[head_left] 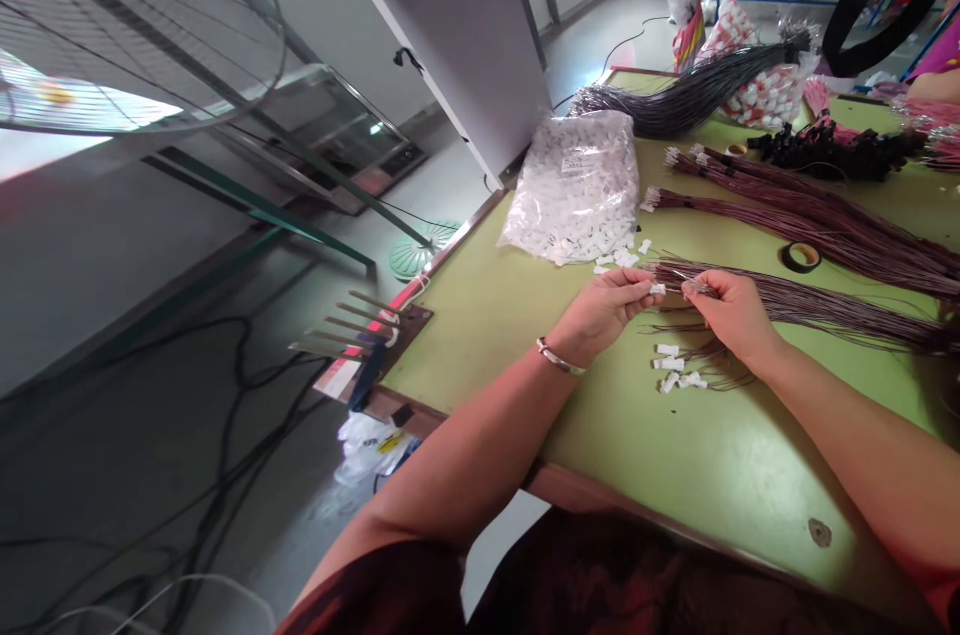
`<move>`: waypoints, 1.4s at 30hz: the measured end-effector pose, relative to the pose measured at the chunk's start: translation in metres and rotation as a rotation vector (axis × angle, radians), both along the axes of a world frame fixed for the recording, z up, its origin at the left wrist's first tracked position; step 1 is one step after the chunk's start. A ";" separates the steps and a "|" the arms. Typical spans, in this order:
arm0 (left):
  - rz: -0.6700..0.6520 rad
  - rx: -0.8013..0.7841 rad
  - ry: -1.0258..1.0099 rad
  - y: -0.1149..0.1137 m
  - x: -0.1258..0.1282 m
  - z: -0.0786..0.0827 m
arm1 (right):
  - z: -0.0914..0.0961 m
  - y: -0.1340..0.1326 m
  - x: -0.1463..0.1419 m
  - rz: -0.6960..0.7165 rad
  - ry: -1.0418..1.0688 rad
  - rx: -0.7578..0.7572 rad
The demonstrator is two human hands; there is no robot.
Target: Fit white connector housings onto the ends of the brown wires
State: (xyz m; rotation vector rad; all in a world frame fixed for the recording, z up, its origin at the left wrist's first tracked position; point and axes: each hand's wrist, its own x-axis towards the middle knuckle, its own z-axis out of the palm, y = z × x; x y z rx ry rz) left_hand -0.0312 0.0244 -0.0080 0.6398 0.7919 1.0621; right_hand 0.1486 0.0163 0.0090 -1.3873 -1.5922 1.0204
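Observation:
My left hand [604, 307] pinches a small white plastic connector [658, 289] above the green table [480, 315]. A bracelet circles that wrist. My right hand [731, 310] pinches the metal tips of thin brown wires [694, 286] right beside the connector; these come from a bundle of brown wires [825, 307] lying off to the right. Below the hands lie a few wires fitted with white connectors [675, 367].
A clear bag of white connectors [577, 185] lies at the table's far left, with loose ones spilled in front of it. More brown wire bundles [787, 205], a tape roll [800, 257], grey wires [690, 95] and black parts [832, 150] lie further back. A large fan [142, 25] stands left.

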 end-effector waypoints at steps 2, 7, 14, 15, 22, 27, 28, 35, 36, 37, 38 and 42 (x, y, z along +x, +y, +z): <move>-0.014 0.031 0.017 0.000 0.000 0.000 | 0.000 0.000 0.000 -0.004 -0.009 0.003; 0.029 0.249 0.236 -0.003 0.004 0.000 | -0.003 0.001 -0.002 0.013 -0.038 0.030; 0.124 0.311 0.276 -0.009 0.018 -0.005 | -0.009 0.002 -0.001 0.069 -0.009 0.016; 0.134 0.297 0.265 -0.009 0.019 -0.006 | -0.009 0.002 -0.001 0.071 -0.008 0.011; 0.125 0.265 0.242 -0.007 0.014 -0.007 | -0.004 0.001 0.002 0.068 -0.022 0.025; 0.118 0.263 0.277 -0.006 0.018 -0.012 | -0.008 0.001 0.000 0.074 -0.089 0.054; 0.122 0.261 0.280 -0.005 0.019 -0.013 | -0.009 0.000 0.000 0.077 -0.099 0.051; 0.090 0.295 0.364 -0.006 0.020 -0.010 | -0.011 -0.002 -0.001 0.054 -0.055 0.052; 0.076 0.305 0.380 -0.006 0.019 -0.009 | -0.010 -0.002 -0.001 0.051 -0.051 0.037; 0.065 0.316 0.392 -0.007 0.017 -0.008 | -0.009 -0.002 -0.002 0.052 -0.051 0.016; 0.060 0.329 0.399 -0.007 0.016 -0.008 | -0.007 -0.002 -0.002 0.053 -0.051 -0.006; 0.101 0.412 0.447 -0.007 0.012 -0.008 | -0.002 -0.001 -0.004 0.048 -0.017 -0.061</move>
